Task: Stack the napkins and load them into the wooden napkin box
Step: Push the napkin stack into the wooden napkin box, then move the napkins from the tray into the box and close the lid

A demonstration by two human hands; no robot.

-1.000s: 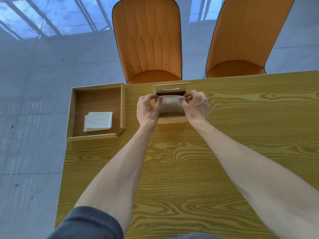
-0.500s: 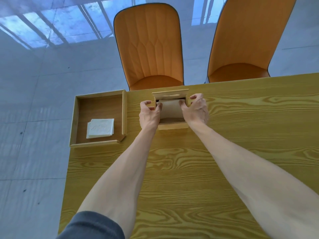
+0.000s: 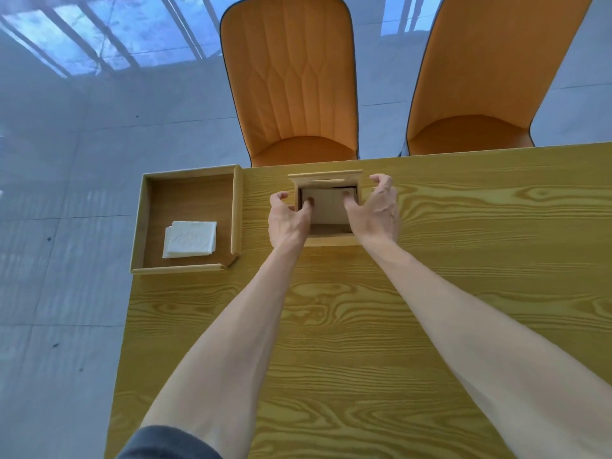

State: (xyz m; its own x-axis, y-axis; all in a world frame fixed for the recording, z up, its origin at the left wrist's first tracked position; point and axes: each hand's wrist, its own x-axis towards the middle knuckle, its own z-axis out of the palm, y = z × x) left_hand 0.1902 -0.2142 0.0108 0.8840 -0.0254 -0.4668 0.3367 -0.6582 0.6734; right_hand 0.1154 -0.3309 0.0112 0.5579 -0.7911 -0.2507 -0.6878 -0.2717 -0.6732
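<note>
The small wooden napkin box (image 3: 331,240) stands near the table's far edge, its lid (image 3: 324,178) tipped up at the back. A pale stack of napkins (image 3: 328,208) lies inside it. My left hand (image 3: 286,223) is at the box's left wall and my right hand (image 3: 376,210) at its right wall. Both thumbs rest on top of the napkins in the box, while the other fingers are spread outside the walls. A second white stack of napkins (image 3: 190,239) lies in the wooden tray (image 3: 235,210) to the left.
The tray sits at the far left corner of the yellow wood-grain table (image 3: 364,326), slightly over the left edge. Two orange chairs (image 3: 291,77) (image 3: 480,77) stand behind the far edge. A grey tiled floor lies to the left.
The napkins, pinched between both hands above the box a second ago, have gone down into it. My fingers have let go and spread, leaving only the thumbs on the stack.
</note>
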